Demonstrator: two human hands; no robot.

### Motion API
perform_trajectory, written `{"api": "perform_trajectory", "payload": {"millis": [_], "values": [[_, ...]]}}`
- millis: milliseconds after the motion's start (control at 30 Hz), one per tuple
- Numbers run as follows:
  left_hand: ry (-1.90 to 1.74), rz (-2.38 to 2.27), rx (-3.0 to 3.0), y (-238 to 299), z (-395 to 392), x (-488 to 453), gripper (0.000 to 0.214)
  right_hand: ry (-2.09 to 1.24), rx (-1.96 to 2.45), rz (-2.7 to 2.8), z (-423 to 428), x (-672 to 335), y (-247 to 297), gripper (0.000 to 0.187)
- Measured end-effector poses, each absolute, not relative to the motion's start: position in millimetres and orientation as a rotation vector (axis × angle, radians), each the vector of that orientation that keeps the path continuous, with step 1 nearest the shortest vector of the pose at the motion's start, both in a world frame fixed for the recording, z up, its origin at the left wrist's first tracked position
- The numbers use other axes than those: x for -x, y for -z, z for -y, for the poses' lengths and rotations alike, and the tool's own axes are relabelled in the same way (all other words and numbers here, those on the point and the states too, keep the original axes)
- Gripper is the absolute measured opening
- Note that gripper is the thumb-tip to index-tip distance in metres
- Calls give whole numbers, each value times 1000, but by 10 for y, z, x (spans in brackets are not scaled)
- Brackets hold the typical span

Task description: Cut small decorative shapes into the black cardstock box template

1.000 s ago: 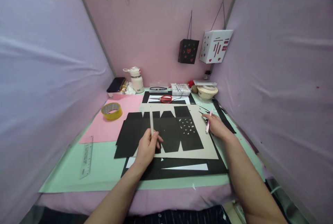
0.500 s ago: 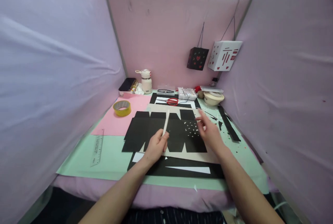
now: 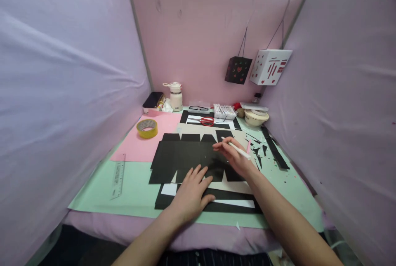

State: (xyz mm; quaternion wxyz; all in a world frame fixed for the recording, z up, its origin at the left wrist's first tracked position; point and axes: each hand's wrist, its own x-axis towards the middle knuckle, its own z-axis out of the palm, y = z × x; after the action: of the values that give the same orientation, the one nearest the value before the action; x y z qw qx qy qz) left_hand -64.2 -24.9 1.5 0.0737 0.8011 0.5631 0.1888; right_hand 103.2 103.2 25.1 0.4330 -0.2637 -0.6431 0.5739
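A black card sheet (image 3: 182, 154) with notched tabs along its long edges lies flat on a pale board (image 3: 241, 186). My left hand (image 3: 194, 187) rests palm down across the card's near edge, fingers spread. Over the right part of the card is my right hand (image 3: 233, 154), with a slim white pen-shaped tool (image 3: 239, 149) lodged across its fingers. The tool's tip points away to the upper left. That hand covers the right panel, so its small cutouts are hidden.
Black scraps (image 3: 258, 152) and a dark strip (image 3: 275, 148) lie at right. Red-handled scissors (image 3: 206, 121) are behind the card. Yellow tape (image 3: 147, 129) and a clear ruler (image 3: 119, 176) are at left. Two paper lanterns, black (image 3: 238, 70) and white (image 3: 270, 67), hang above.
The white pen-shaped tool has passed from my left hand to my right. My left hand has opened and come down on the card. My right hand has moved left over the cutouts.
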Motion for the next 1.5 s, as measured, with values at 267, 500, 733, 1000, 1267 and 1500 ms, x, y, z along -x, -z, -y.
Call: {"api": "perform_trajectory", "payload": {"millis": [267, 500, 733, 1000, 1267, 1500], "values": [[-547, -1696, -2408, 108, 256, 632, 46, -960, 933, 1641, -1605, -789, -209, 38], [-543, -1714, -2403, 99, 261, 623, 45, -1278, 837, 1800, -1604, -833, -199, 41], [-490, -1730, -2417, 75, 271, 593, 48, -946, 898, 1395, -1724, -1006, -347, 38], [-202, -1661, -2434, -90, 233, 383, 78, -1339, 838, 1175, -1611, -940, -240, 29], [-182, -1895, -2504, -493, -301, 559, 69, -1001, 852, 989, -1785, -1064, -16, 41], [-148, -1854, -2355, -34, -581, 652, 90, -857, 857, 991, -1826, -1182, -8, 36]]}}
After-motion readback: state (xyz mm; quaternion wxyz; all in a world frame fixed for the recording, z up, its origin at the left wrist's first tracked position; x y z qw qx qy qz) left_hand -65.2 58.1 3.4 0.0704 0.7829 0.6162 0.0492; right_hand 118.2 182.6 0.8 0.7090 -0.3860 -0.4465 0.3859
